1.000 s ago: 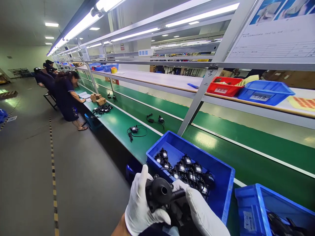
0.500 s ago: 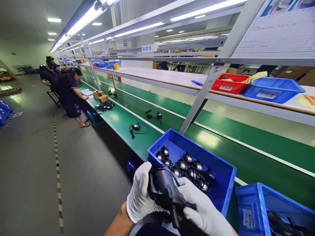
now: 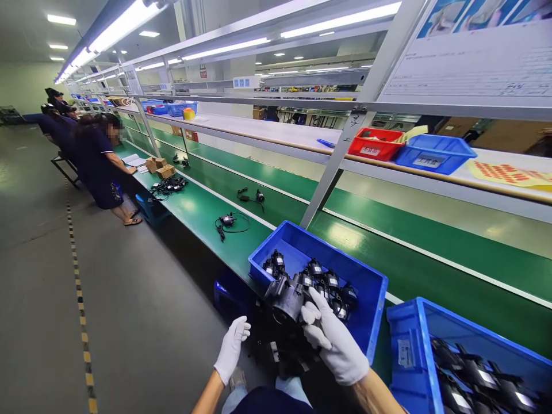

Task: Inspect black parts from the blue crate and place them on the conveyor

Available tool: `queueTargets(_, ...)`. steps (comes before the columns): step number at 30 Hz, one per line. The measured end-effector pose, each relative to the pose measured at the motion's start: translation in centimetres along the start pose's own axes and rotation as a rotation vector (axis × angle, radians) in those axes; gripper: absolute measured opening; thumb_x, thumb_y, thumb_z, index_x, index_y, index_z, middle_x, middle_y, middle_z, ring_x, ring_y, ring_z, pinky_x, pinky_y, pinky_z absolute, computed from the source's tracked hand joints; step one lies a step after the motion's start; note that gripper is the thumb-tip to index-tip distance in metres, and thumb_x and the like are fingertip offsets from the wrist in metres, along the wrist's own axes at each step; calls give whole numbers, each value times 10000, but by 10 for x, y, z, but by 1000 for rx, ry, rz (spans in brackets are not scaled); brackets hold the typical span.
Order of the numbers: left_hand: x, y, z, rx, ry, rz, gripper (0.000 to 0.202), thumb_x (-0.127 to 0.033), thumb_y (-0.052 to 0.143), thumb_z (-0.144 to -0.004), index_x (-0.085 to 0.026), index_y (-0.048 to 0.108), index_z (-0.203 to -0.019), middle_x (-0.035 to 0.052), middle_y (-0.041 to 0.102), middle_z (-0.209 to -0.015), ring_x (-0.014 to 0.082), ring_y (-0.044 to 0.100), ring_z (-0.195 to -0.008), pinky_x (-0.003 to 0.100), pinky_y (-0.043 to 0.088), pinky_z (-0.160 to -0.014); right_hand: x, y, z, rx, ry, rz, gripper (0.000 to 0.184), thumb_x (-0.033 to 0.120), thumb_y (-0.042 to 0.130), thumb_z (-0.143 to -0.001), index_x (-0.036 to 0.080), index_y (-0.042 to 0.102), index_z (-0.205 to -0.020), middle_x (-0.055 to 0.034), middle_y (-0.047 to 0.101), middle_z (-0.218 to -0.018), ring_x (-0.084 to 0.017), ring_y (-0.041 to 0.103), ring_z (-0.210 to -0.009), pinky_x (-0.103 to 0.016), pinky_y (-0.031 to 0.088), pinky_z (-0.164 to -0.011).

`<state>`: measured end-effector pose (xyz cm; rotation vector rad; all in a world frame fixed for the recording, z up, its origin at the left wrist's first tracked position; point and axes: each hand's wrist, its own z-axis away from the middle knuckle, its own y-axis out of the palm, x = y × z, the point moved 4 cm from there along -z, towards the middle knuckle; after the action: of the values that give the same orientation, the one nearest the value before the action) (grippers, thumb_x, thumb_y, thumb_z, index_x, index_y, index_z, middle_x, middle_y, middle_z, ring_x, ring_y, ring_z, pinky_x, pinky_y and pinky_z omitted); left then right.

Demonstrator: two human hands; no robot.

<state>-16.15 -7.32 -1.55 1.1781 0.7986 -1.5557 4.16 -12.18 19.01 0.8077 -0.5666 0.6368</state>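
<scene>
My right hand [image 3: 331, 337], in a white glove, is closed round a black plastic pump [image 3: 287, 299] and holds it over the near rim of a blue bin [image 3: 371, 293] with several black pumps inside. My left hand [image 3: 232, 347], also in a white glove, hangs lower to the left of the pump with its fingers loosely curled and nothing in them.
A second blue bin [image 3: 411, 345] of black parts stands at the right. The green conveyor bench [image 3: 202, 210] carries wired parts [image 3: 228, 221]. Other workers [image 3: 97, 164] stand further along at the left. A red bin [image 3: 374, 144] and a blue bin [image 3: 433, 152] sit on the upper shelf.
My left hand has let go of the pump and dropped down to the left. My right hand has carried the pump up toward the bin.
</scene>
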Motion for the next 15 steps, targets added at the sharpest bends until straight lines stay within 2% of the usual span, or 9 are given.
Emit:
queueTargets(2,28,-4,-6,46,-83,-95,753,-835,547,-795,-148,667,-1081,65,684,-921,204,645,-822,382,494,-849,7,1,5,12,2,-33,678,652,829,-662,221,316,-557,140,352,-461,42,175,-277,-97,138,-263)
queueTargets(4,53,-11,-12,104,-166,-231,596,-723,548,-883,-153,666,-1014,40,666,-880,191,634,-800,391,501,-844,19,4,14,38,-37,-83,730,612,903,-569,229,282,-586,154,343,-479,46,165,-287,-83,147,-253)
queueTargets(6,75,-17,-16,175,-232,-381,425,-577,572,-948,-162,663,-970,35,675,-912,192,641,-855,416,512,-892,36,8,25,61,-106,-125,761,571,947,-522,230,269,-596,164,321,-470,42,162,-287,-75,173,-241)
queueTargets(9,96,-16,-21,315,-280,-558,293,-448,629,-960,-161,673,-997,53,698,-1053,214,655,-1013,465,513,-980,63,15,41,40,-225,-189,704,493,964,-555,226,315,-610,168,323,-452,29,168,-270,-77,219,-224)
queueTargets(12,103,6,-28,464,-263,-635,280,-423,628,-968,-163,681,-1061,71,695,-1161,231,648,-1101,487,510,-1020,85,24,56,62,-259,-299,643,370,962,-599,231,335,-622,167,342,-467,26,142,-265,-82,217,-211)
queueTargets(15,105,41,-37,564,-231,-643,301,-438,590,-989,-177,678,-1111,79,686,-1221,229,644,-1127,484,508,-1035,108,36,75,140,-333,-381,425,271,850,-771,228,438,-675,155,351,-506,24,109,-289,-60,170,-229)
